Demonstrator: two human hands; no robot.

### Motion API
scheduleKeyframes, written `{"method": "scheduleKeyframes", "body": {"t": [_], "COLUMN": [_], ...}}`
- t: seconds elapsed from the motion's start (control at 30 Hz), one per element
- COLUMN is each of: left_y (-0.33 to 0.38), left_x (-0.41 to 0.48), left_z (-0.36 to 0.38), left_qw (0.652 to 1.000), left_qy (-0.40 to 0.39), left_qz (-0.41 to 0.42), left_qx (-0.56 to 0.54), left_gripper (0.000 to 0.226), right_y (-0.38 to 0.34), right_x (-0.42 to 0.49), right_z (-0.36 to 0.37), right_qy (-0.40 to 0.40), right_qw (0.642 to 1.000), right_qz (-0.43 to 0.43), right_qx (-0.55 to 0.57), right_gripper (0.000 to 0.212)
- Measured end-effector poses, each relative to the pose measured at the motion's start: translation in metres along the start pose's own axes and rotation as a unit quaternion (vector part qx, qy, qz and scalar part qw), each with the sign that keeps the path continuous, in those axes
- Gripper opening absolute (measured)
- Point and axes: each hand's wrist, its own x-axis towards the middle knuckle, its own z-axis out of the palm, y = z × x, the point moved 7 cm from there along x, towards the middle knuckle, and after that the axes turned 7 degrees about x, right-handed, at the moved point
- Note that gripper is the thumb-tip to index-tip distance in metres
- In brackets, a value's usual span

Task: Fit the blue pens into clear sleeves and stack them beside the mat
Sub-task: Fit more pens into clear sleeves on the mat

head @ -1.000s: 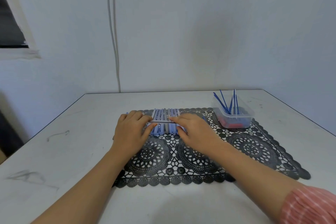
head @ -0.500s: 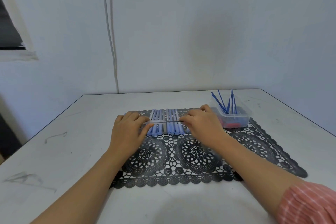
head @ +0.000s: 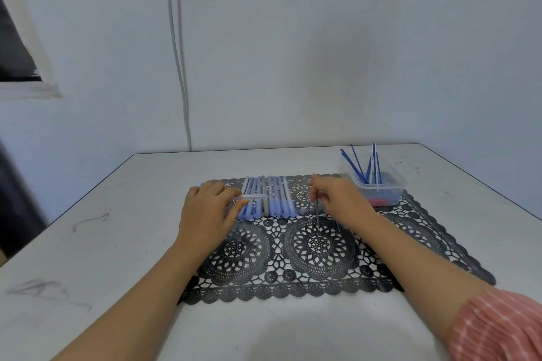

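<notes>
Your right hand (head: 343, 202) drew away rightward, fingers (head: 320, 188) pinching what looked like a thin refill (head: 318, 215). Your left hand (head: 208, 214) pinched the clear sleeve (head: 252, 199) above the pen row (head: 275, 199) on the mat (head: 319, 243). Fitting seemed next: tip to sleeve mouth.

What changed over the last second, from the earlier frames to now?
The right hand left the clear sleeve and moved right, away from the left hand; it now pinches a thin rod that points down at the mat. The left hand holds the sleeve across the row of pens as before. The tub of blue refills stayed put.
</notes>
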Motion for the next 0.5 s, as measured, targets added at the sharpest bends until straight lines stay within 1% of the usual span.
{"method": "scheduleKeyframes", "body": {"t": [0.07,0.17,0.4,0.5], "left_y": [0.001,0.002,0.001,0.002], "left_x": [0.000,0.000,0.000,0.000], "left_z": [0.001,0.003,0.003,0.003], "left_qw": [1.000,1.000,1.000,1.000], "left_qy": [0.000,-0.005,-0.006,-0.005], "left_qz": [-0.001,0.000,-0.003,0.001], "left_qx": [-0.004,-0.009,-0.006,-0.003], "left_gripper": [0.041,0.041,0.040,0.040], "right_y": [0.001,0.003,0.012,0.009], "right_x": [-0.001,-0.001,0.004,0.003], "right_z": [0.005,0.011,0.010,0.012], "right_qy": [-0.026,-0.053,-0.052,-0.072], "right_qw": [1.000,0.999,0.999,0.997], "right_qz": [-0.005,-0.007,0.014,0.017], "right_qx": [0.010,0.003,-0.007,-0.013], "right_gripper": [0.035,0.030,0.034,0.035]}}
